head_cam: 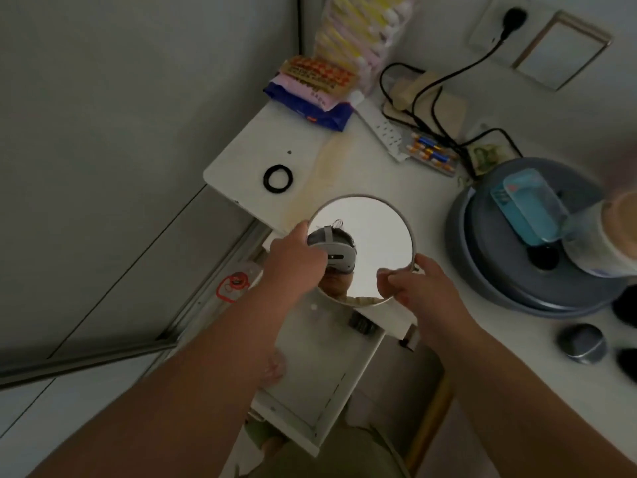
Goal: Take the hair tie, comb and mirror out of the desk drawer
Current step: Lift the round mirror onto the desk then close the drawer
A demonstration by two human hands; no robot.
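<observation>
At frame centre, the left hand [296, 257] and right hand [417, 288] each close their grip on the round mirror's [372, 236] rim, above the open drawer [310, 384]. The black hair tie [277, 178] lies on the worktop [248, 160], upper left of the mirror.

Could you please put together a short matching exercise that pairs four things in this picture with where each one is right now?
Things:
1. hair tie
2. mirror
3. plug
4. drawer

Places or states:
A. pulled open below the desk edge
B. lying flat on the white desk top
C. in the wall socket
D. held by its rim between the left hand and right hand

Pairs: 1-B, 2-D, 3-C, 4-A
</observation>
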